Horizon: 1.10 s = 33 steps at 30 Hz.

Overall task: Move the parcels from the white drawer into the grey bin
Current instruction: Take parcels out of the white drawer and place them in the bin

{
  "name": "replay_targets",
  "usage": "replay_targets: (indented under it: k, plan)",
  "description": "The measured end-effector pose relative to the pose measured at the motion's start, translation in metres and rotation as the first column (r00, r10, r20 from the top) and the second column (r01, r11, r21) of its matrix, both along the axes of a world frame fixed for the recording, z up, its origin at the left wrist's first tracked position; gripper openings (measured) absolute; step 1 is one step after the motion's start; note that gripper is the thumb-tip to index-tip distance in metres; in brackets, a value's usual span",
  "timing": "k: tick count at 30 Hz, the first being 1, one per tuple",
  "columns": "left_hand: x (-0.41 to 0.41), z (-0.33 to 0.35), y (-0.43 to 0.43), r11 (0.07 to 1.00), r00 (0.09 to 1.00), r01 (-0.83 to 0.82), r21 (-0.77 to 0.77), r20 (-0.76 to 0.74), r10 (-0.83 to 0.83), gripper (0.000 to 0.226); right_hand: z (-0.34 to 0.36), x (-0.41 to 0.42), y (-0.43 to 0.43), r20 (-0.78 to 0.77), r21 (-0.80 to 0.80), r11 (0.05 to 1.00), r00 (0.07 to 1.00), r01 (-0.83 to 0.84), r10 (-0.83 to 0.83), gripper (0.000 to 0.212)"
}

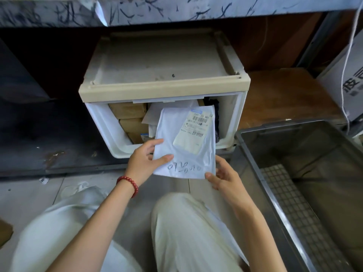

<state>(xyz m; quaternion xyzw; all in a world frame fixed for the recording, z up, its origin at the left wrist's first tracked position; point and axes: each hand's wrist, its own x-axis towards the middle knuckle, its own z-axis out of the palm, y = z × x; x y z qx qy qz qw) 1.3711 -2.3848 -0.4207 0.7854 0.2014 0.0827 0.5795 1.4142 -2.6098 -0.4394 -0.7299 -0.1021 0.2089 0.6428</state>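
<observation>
Big grey bin (284, 142) sits open at the person's right, its gridded floor showing, just beside the storage unit. That cream-topped cabinet (163, 63) is tucked under a shelf, and its white drawer (102, 122) is pulled out toward the knees. It holds plenty: brown cardboard boxes (127, 110) are stacked on the left side, with loose white packets behind.

Out front is the white poly mailer (182, 146), held upright over the drawer's front lip, its upper half in front of the drawer's contents. So this parcel is between drawer and bin, not yet delivered.

The left hand (145, 161) pinches the mailer's left edge, thumb on the face and fingers behind. The right hand (224, 177) grips the lower right corner the same way. The shipping label (194, 130) faces the camera.

Now the danger, as I judge it: the film looks slick and both holds are at the edges, so a quick swing right could let the bag slide free onto the floor. A low carry could clip the bin's near rim. Also, I cannot tell whether the top edge touches the packets behind; if it does, it may drag one out.
</observation>
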Motion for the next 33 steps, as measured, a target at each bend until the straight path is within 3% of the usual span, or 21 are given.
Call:
replay_targets:
  k: [5, 8, 14, 16, 19, 22, 24, 29, 33]
  plan:
    - [-0.006, 0.004, 0.003, 0.998, 0.999, 0.017, 0.064, -0.029, -0.015, 0.059, -0.002, 0.001, 0.007, -0.062, 0.152, 0.981, 0.992, 0.118, -0.11, 0.053]
    - [-0.009, 0.01, 0.005, 0.982, 0.997, 0.066, 0.178, -0.057, -0.056, 0.061, 0.0, 0.004, 0.011, -0.079, 0.163, 0.973, 0.985, 0.164, -0.153, 0.064]
    - [-0.015, 0.012, 0.001, 0.845, 0.964, 0.263, 0.465, -0.168, -0.207, 0.1, 0.002, 0.008, 0.01, -0.107, 0.185, 0.951, 0.967, 0.248, -0.232, 0.05]
    - [-0.018, 0.011, 0.003, 0.783, 0.948, 0.319, 0.534, -0.172, -0.268, 0.089, 0.004, 0.008, 0.01, -0.142, 0.192, 0.944, 0.96, 0.267, -0.243, 0.048]
    - [-0.021, 0.01, 0.007, 0.743, 0.96, 0.245, 0.623, -0.05, -0.275, 0.046, 0.005, 0.008, 0.01, -0.179, 0.188, 0.934, 0.946, 0.303, -0.27, 0.039]
    - [-0.021, 0.012, 0.007, 0.734, 0.979, 0.097, 0.672, 0.067, -0.19, 0.042, 0.006, 0.008, 0.009, -0.207, 0.173, 0.937, 0.941, 0.304, -0.268, 0.03]
    - [-0.02, 0.014, 0.006, 0.716, 0.979, 0.027, 0.698, 0.126, -0.16, 0.038, 0.006, 0.007, 0.009, -0.183, 0.164, 0.945, 0.95, 0.284, -0.254, 0.037]
    - [-0.018, 0.024, 0.002, 0.766, 0.947, -0.026, 0.642, 0.262, -0.188, 0.013, 0.008, 0.005, 0.01, 0.116, 0.055, 0.965, 0.958, 0.256, -0.261, 0.053]
    - [-0.012, 0.03, -0.003, 0.853, 0.942, -0.084, 0.515, 0.32, -0.101, 0.006, 0.006, 0.002, 0.01, 0.007, 0.076, 0.947, 0.949, 0.314, -0.315, 0.078]
